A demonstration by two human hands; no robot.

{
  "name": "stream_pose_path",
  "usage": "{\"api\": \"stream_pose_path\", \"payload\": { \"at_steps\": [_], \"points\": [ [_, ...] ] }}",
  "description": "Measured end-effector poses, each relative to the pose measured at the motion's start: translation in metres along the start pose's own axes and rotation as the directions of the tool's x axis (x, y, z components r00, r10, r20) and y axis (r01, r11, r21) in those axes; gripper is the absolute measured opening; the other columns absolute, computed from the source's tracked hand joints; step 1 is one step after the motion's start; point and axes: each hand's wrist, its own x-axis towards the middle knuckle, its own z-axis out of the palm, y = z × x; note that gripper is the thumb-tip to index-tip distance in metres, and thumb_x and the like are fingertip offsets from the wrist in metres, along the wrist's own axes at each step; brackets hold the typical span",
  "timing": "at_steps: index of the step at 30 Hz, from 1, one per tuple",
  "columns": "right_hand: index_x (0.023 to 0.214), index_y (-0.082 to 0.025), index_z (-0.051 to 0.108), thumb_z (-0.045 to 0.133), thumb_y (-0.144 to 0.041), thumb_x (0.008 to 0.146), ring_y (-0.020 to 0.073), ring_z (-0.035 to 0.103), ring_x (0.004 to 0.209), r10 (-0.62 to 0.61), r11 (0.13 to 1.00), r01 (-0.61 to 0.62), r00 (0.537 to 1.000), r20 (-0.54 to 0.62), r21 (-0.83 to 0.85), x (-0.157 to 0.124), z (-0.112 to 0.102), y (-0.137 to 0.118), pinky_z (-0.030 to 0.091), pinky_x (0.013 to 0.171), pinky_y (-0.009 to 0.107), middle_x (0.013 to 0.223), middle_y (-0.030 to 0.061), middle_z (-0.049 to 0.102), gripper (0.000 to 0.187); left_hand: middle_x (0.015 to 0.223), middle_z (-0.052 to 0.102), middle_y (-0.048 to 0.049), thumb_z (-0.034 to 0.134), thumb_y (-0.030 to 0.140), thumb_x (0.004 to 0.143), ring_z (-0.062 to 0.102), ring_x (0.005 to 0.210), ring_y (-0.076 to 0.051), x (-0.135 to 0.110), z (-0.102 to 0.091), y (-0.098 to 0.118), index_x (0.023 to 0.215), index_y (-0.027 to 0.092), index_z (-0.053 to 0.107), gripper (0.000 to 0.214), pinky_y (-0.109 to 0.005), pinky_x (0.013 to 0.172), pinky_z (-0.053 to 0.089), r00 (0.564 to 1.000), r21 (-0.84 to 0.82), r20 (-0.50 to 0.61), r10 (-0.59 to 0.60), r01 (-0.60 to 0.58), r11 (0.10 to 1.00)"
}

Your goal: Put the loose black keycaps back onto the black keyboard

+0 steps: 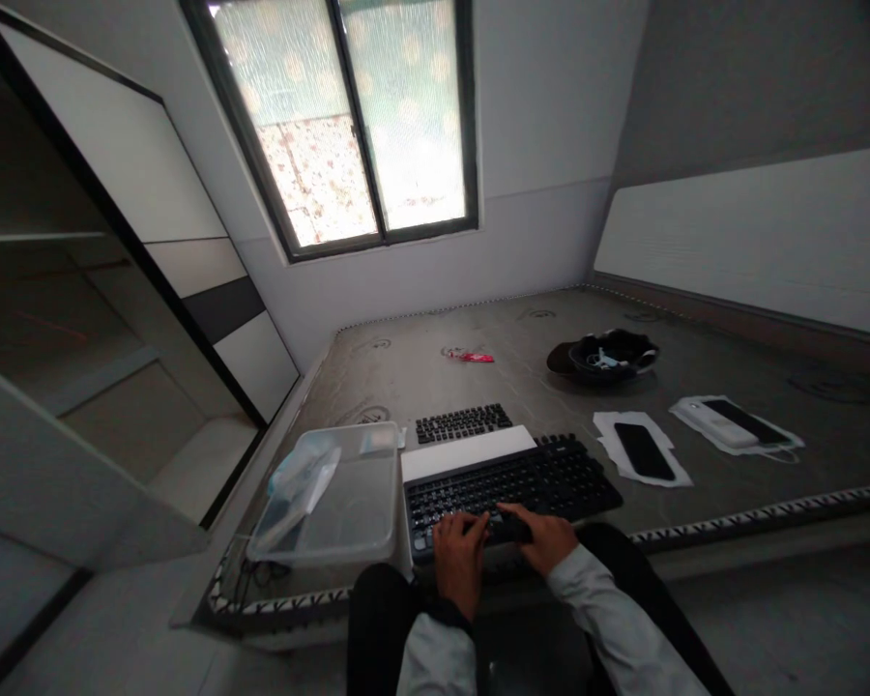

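A black keyboard point(507, 488) lies in front of me, partly on a white sheet or flat box point(471, 452). Over its front left keys, my left hand point(460, 556) has its fingers curled, thumb pointing right; what they pinch, if anything, is hidden. My right hand point(543, 539) closes on a small black object point(508, 528) at the keyboard's front edge, too dark to name. Just beyond the white sheet, several rows of loose black keycaps point(464, 423) are laid out.
To the left stands a clear plastic box point(355, 493) with a bluish packet inside. On the right lie a phone point(645, 451) on white paper and a second phone point(746, 422) with a white device. Farther back are a cap point(613, 356) and a red packet point(471, 356) on the mattress point(507, 329).
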Motion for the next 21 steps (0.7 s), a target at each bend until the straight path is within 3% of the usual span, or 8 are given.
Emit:
{"api": "stream_pose_path", "payload": {
  "at_steps": [8,15,21],
  "points": [
    [0.124,-0.038,0.059,0.053,-0.015,0.078,0.0208,0.07,0.094,0.033,0.999,-0.032,0.992,0.118,-0.003,0.007,-0.001,-0.005,0.052,0.078,0.029,0.106,-0.001,0.073,0.052,0.099,0.065,-0.0014,0.062,0.022,0.086,0.054,0.092,-0.019,0.001,0.001,-0.002,0.11,0.032,0.066,0.026,-0.035,0.078,0.04,0.999,0.006,0.029,0.022,-0.022,1.0],
    [0.125,-0.036,0.058,0.053,-0.011,0.074,0.0194,0.066,0.103,-0.065,0.995,0.056,0.991,0.119,0.081,0.011,0.002,0.006,0.05,0.09,0.032,0.117,-0.0026,0.069,0.057,0.105,0.065,-0.0033,0.061,0.022,0.087,0.056,0.097,-0.019,-0.001,-0.014,-0.01,0.117,0.026,0.062,0.03,-0.036,0.084,0.045,1.0,-0.051,0.022,-0.012,0.013,0.999],
    [0.124,-0.036,0.058,0.052,-0.013,0.077,0.0205,0.065,0.106,-0.035,0.997,0.026,0.991,0.13,0.068,0.014,0.002,0.007,0.051,0.09,0.033,0.12,-0.004,0.067,0.052,0.098,0.065,-0.0031,0.062,0.016,0.084,0.058,0.092,-0.019,-0.001,-0.019,-0.016,0.111,0.026,0.065,0.028,-0.034,0.078,0.045,0.998,-0.076,0.056,0.016,-0.012,0.997]
  ]
}}
